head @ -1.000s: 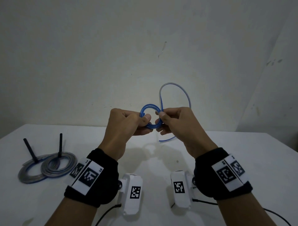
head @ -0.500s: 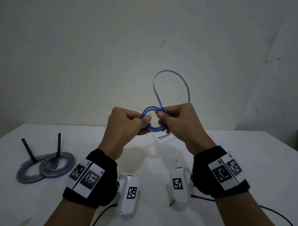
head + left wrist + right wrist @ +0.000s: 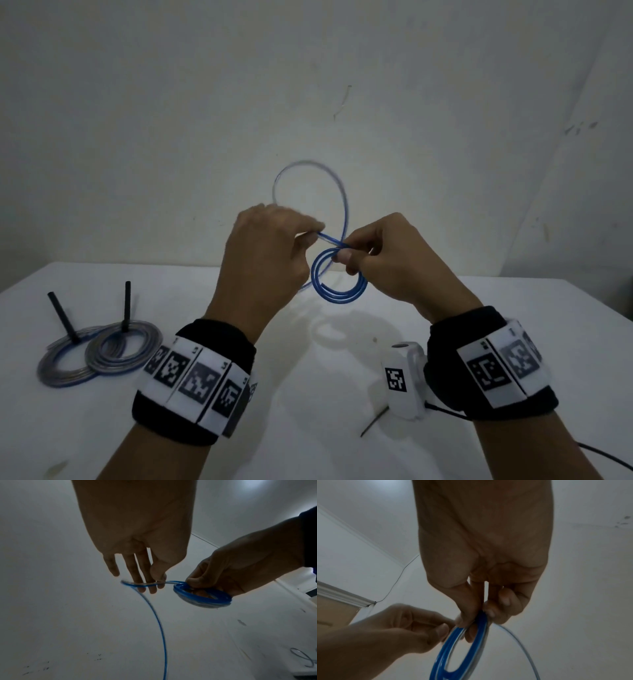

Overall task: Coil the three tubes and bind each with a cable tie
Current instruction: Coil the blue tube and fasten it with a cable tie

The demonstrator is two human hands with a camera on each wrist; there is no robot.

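Observation:
A blue-striped clear tube is partly wound into a small coil (image 3: 339,289) held in the air above the white table (image 3: 308,428). My right hand (image 3: 344,257) pinches the top of the coil between thumb and fingers; the right wrist view shows the coil (image 3: 462,649) hanging from that pinch. My left hand (image 3: 313,236) pinches the loose run of tube just left of the coil, and its fingertips (image 3: 149,586) lie on the strand. The free length arcs up in a loop (image 3: 308,166) behind both hands. Its end is hidden.
Two coiled tubes (image 3: 65,366) (image 3: 123,349) lie at the table's left, each with a black cable tie (image 3: 63,317) (image 3: 126,305) sticking up. A thin dark strip (image 3: 373,423) lies near the table's front, by my right wrist. A pale wall stands close behind.
My left hand let go of the coil and moved up onto the loose strand. The coil now hangs lower from my right hand, and the free loop has swung to the left.

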